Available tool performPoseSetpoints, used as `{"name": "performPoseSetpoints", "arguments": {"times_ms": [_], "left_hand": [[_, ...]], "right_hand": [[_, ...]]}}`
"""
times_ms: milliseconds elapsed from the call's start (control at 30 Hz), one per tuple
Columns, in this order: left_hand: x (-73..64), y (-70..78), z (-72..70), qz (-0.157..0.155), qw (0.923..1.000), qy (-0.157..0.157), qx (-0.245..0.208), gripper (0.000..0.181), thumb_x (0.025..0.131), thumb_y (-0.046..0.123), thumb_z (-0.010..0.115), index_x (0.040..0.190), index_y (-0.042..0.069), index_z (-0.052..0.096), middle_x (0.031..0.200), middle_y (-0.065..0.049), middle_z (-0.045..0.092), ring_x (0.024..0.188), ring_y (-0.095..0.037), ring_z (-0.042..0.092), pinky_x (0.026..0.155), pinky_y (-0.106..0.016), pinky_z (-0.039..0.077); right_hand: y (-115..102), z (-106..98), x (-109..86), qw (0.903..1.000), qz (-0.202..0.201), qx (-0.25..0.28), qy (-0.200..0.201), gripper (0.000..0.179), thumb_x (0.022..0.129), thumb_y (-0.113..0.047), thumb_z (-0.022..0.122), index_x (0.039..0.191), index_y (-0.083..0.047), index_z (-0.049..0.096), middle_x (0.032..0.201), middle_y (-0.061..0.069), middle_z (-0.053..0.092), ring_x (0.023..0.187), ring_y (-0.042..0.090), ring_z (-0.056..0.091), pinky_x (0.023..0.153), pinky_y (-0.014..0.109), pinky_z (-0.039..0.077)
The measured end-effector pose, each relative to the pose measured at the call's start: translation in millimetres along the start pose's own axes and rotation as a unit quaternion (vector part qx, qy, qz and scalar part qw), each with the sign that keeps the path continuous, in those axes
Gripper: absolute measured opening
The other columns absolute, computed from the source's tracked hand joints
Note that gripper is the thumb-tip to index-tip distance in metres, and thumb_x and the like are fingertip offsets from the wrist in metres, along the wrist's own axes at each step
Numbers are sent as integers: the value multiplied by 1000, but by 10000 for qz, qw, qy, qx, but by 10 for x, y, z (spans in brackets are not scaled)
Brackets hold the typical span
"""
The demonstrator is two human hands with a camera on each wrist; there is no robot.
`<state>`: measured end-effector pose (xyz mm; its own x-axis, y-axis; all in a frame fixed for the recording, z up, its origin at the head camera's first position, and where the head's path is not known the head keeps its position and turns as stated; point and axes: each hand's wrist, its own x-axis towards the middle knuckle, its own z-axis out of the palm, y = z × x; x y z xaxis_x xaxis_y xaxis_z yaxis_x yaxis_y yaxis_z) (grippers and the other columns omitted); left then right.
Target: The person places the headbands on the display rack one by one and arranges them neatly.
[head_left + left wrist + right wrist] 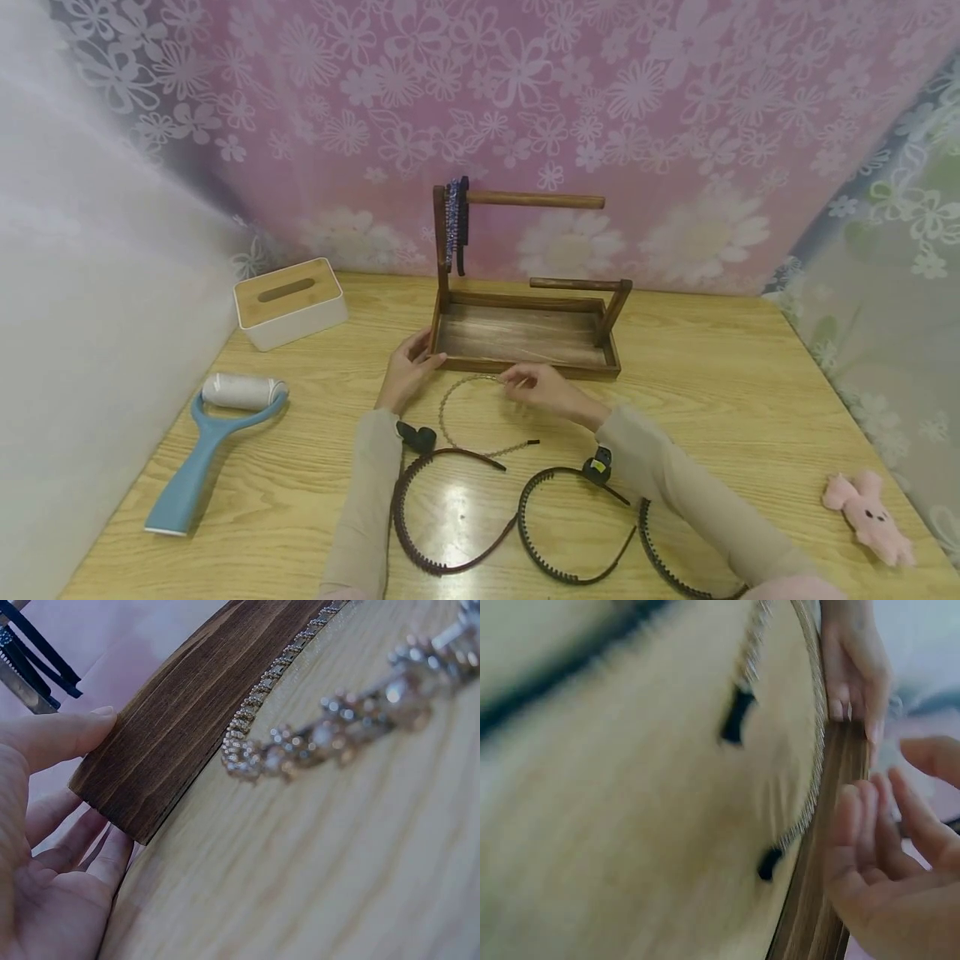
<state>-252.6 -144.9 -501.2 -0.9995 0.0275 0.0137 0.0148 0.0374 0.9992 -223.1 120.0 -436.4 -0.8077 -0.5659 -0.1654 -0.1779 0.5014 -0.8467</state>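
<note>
A dark wooden stand (480, 365), a shallow tray with two raised bars, is near the back of the table. My left hand (408, 367) grips its front left corner, with the thumb on the upper edge of the front wall (187, 712) and the fingers round the end. My right hand (889, 877) hovers by the front wall, fingers loosely bent and thumb apart, holding nothing. Between the hands, a beaded headband (442, 417) with black tips lies on the table, close to the stand. A blue patterned headband (452, 225) and a black one (463, 221) hang on the taller bar.
Toothed headbands lie in front: a dark reddish one (405, 533), a black one (525, 533) and another dark one (660, 558) partly under my right arm. At left are a tissue box (300, 321) and a blue-handled lint roller (191, 467). A pink plush toy (870, 517) lies far right.
</note>
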Motion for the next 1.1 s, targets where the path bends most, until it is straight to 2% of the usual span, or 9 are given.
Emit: {"name": "performPoseSetpoints", "arguments": {"times_ms": [167,267,367,433,767,900,1100], "left_hand": [[14,24,-7,-51,10000,14,-12,64,90,7,69,147,4,41,154,-15,36,142,-32,36,120,-37,36],[9,41,-10,-32,10000,16,-1,64,90,7,69,147,5,41,154,-14,36,142,-31,36,120,-36,37],[4,52,-14,-25,10000,10,15,64,90,8,69,148,6,40,154,-14,35,142,-32,36,120,-37,37],[3,51,-17,-36,10000,-10,2,65,90,8,69,148,6,40,155,-15,34,143,-33,35,121,-37,36],[0,20,1,-14,10000,-81,-55,66,90,8,69,149,5,38,156,-17,32,144,-33,33,122,-38,34],[-9,24,11,39,9999,-70,-62,65,90,8,69,148,4,40,155,-17,34,143,-33,34,121,-38,35],[-3,3,7,30,10000,-36,-26,64,90,8,69,148,4,40,154,-15,35,142,-32,36,121,-38,36]], "right_hand": [[-25,161,-104,9922,-364,-545,-1058,24,90,-8,67,113,-1,67,102,11,69,86,9,60,75,20,56],[-56,249,-142,9849,-674,-784,-1388,21,87,0,67,108,-1,69,101,9,71,86,7,61,76,17,55],[-88,313,-156,9777,-1028,-1139,-1431,21,85,4,66,104,-2,70,102,8,72,88,10,64,78,17,57],[-104,343,-158,9749,-1091,-1345,-1401,21,85,6,65,103,-3,71,102,7,73,90,12,65,80,17,57],[-155,378,-170,9645,-1055,-1845,-1570,19,90,4,62,102,-8,70,90,0,69,81,2,60,73,13,54],[-170,355,-200,9619,-1137,-2012,-1459,25,86,6,60,106,-5,70,91,0,68,80,2,58,73,13,54],[-184,315,-259,9588,-1379,-2251,-1052,32,81,4,59,110,-3,73,92,2,66,81,3,56,73,14,54]]}}
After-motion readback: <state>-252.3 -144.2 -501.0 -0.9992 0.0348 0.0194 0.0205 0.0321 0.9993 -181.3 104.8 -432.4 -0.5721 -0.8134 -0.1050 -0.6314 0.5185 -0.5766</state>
